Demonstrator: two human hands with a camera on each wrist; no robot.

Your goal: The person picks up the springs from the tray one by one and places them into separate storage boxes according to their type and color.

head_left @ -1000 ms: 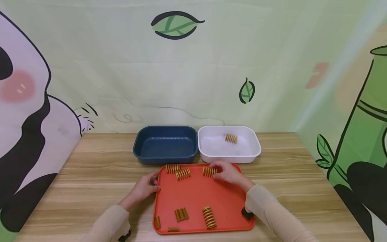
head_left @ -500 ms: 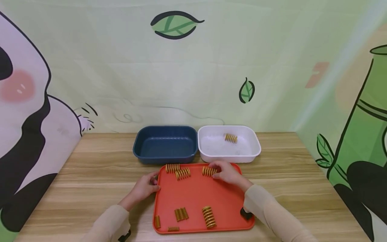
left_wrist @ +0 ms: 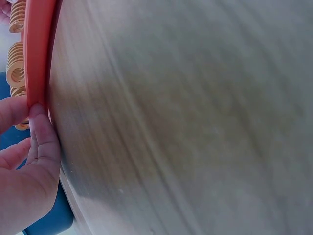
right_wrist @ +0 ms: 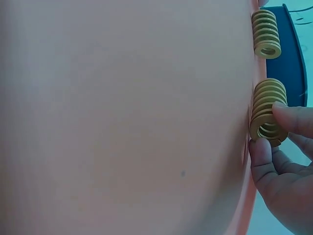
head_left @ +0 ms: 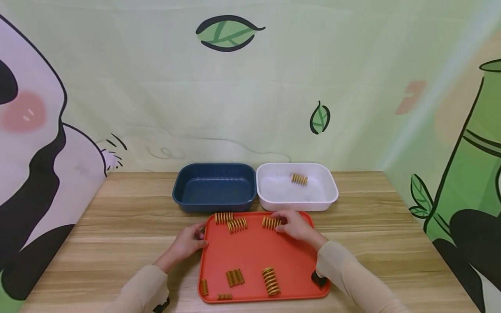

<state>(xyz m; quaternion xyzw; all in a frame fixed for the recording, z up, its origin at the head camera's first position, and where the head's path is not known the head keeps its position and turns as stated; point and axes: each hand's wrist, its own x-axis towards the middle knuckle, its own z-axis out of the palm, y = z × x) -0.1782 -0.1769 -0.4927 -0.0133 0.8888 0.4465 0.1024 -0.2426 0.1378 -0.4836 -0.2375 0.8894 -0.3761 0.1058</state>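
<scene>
An orange-red tray [head_left: 258, 254] lies on the wooden table and carries several gold coil springs. My right hand [head_left: 294, 224] is at the tray's far edge, pinching one end of a spring [head_left: 270, 222] between thumb and fingers [right_wrist: 264, 152]; the spring [right_wrist: 268, 110] still lies on the tray. My left hand [head_left: 188, 241] grips the tray's left rim [left_wrist: 38, 54] with curled fingers [left_wrist: 43, 142]. Two more springs [head_left: 231, 221] lie at the tray's far left, others [head_left: 271, 280] near its front edge.
A dark blue bin [head_left: 213, 187] and a white bin [head_left: 296, 188] stand side by side just beyond the tray. The white bin holds one gold spring [head_left: 299, 178]. A painted wall rises behind the table. Bare wood extends left and right of the tray.
My right hand has drawn slightly closer onto the spring at the tray's far edge. The left hand, tray and bins have not moved.
</scene>
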